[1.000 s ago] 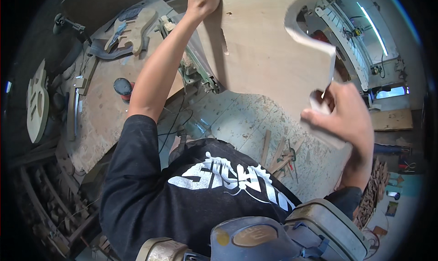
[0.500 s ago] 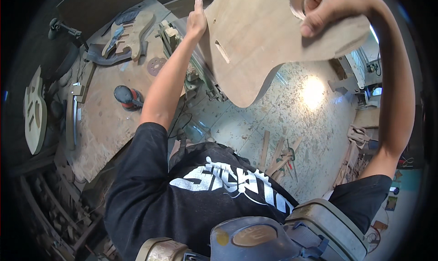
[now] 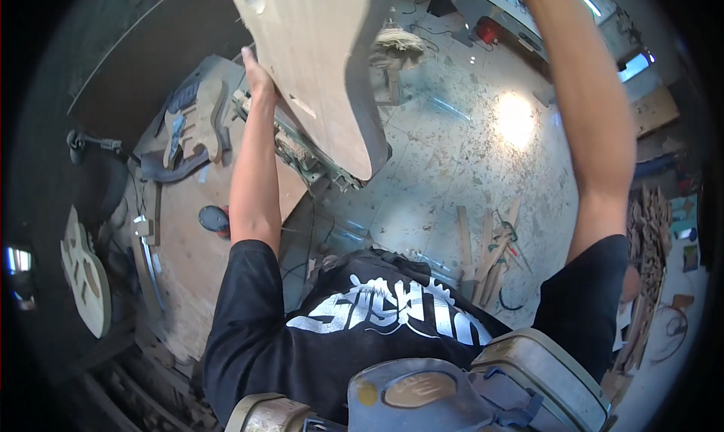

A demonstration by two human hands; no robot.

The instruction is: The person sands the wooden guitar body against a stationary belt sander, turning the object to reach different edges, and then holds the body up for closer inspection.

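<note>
A pale wooden guitar body (image 3: pixel 324 70), with curved edges, cutouts and a narrow slot, is tilted across the top middle. My left hand (image 3: pixel 258 77) holds its left edge, thumb upward and the other fingers mostly hidden. A green-framed machine (image 3: pixel 298 149) lies just beneath the body, partly covered by it; whether they touch I cannot tell. My right forearm rises along the right side, and its hand is cut off by the top edge.
At left, a workbench (image 3: pixel 185 281) bears a routed guitar body (image 3: pixel 213 122) and an orange-and-black sander (image 3: pixel 215 221); another pale body (image 3: pixel 90 281) stands beside it. Wood strips (image 3: pixel 486 258) and clamps lie on the dusty floor (image 3: pixel 437 168). A white machine (image 3: pixel 505 6) stands at the back right.
The guitar body has swung left and turned more lengthwise. My left hand has moved left and down with it. My right hand has risen out of the top of the picture.
</note>
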